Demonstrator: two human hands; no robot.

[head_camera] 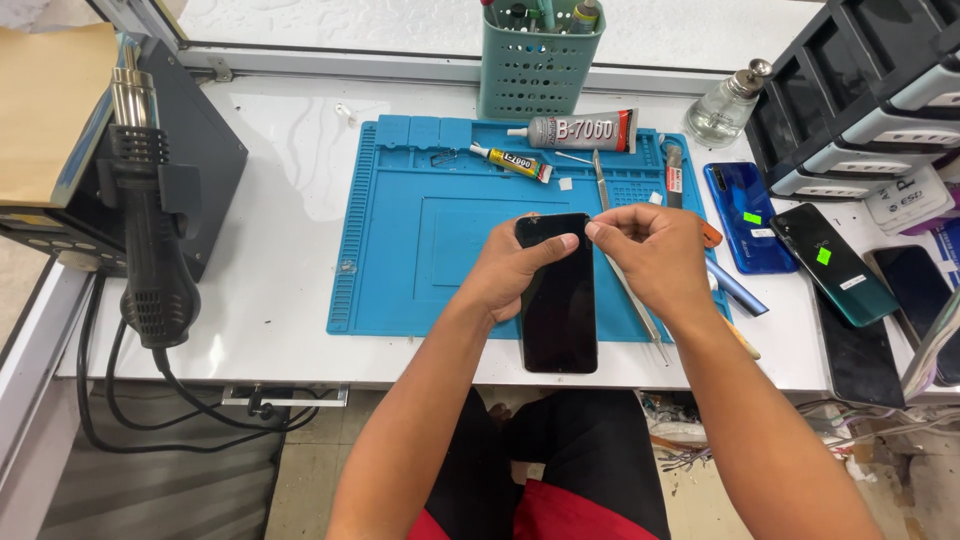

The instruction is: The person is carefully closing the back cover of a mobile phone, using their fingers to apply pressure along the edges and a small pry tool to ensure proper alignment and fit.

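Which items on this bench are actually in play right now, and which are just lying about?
In hand:
black phone, held by left hand
right hand, pinching at the phone's top edge

Lying about:
blue mat
two glue tubes
tweezers
hot-air gun
teal tool holder
glass bottle
spare phones

This was a phone repair workshop. A blue silicone work mat with moulded compartments (400, 230) lay on a white bench (280, 180). At the far edge stood a teal perforated plastic tool holder (540, 72) filled with hand tools, with two tubes of adhesive, a larger grey one (575, 131) and a small yellow one (512, 162), lying near it on the mat. A black hot-air gun (150, 240) hung on its station at the left. To the right lay several smartphones, a blue one (745, 215) and a dark green one (832, 262) bearing green stickers, beside a glass solvent bottle (725, 108) and dark stacked drawers (860, 90).
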